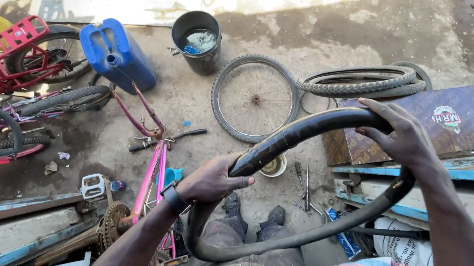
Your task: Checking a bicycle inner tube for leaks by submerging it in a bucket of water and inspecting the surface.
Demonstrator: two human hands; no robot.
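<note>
**A:** Head view first, big things down to small. The ground [332,39] is bare dirt and concrete. A pink bicycle frame [153,171] lies upturned at the person's left knee, a spoked wheel [255,98] lies flat ahead, two loose tyres [357,80] are stacked beyond it, and a blue jerrycan [119,55] and a dark bucket [197,41] stand toward the far edge.

**B:** And the work itself?

**A:** A black inner tube [304,132] is held up as a loop over the lap, clear of the ground. The left hand [211,178] is closed fully round it at the near left; the right hand [406,139] is draped over the top right, fingers curled loosely over the rubber rather than clamped.

**B:** How should it be handled, in your judgement?

**A:** Feed it round slowly, one hand gripping while the other slides, keeping it untwisted. I'd keep it off the grit and away from the spanners [302,187] lying beside the small bowl [273,166] by the shoes.
</note>
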